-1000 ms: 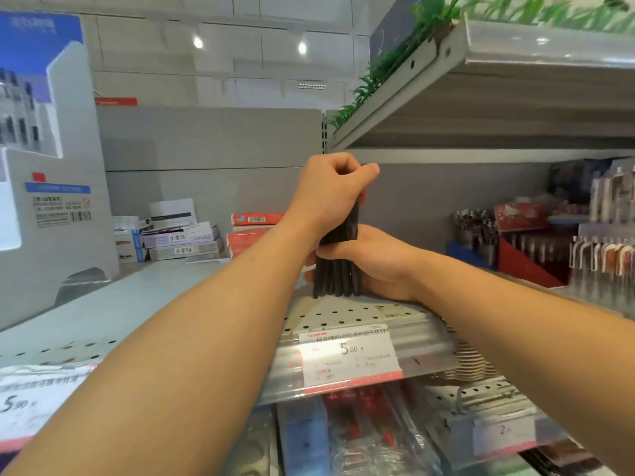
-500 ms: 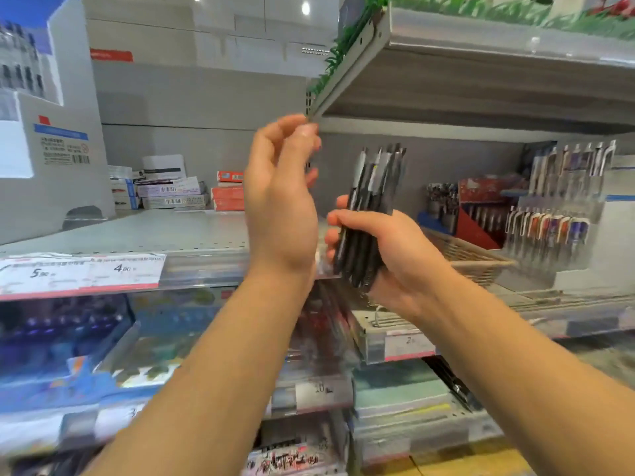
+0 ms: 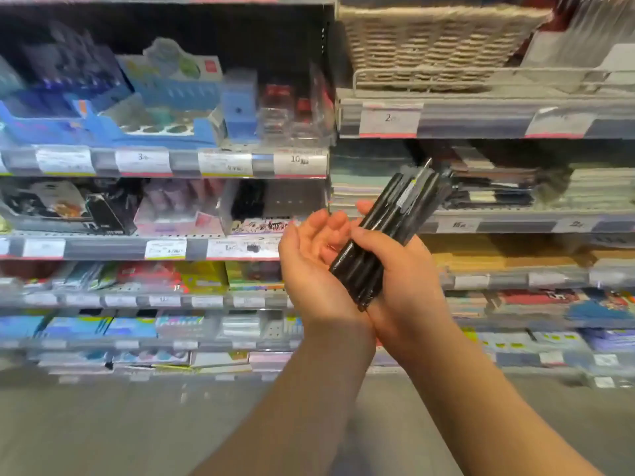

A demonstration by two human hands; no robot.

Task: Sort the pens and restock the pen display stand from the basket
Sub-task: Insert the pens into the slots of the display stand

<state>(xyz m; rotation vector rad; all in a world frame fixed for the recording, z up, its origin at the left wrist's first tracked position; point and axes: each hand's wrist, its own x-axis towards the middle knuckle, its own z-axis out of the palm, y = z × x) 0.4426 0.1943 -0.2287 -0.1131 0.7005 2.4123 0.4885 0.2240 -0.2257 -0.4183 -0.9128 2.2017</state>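
body: two forearms and two hands are seen | left hand point(image 3: 314, 266): bare, no glove, ring or watch is worn | right hand point(image 3: 400, 280): bare, nothing is worn | forearms: uncovered to the frame edge, no sleeve is seen

Right hand point(image 3: 402, 269) gripping black pens point(image 3: 385, 231), left hand point(image 3: 312, 266) cupped beside, wicker basket point(image 3: 436, 42) above

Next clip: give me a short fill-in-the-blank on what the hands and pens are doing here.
1. The bundle of black pens is gripped by the ____ hand.
2. The left hand lies ____, palm up, beside the bundle.
3. The wicker basket sits on the shelf ____ the hands.
4. The pens' barrels are ____ in colour.

Missing words: right; open; above; black
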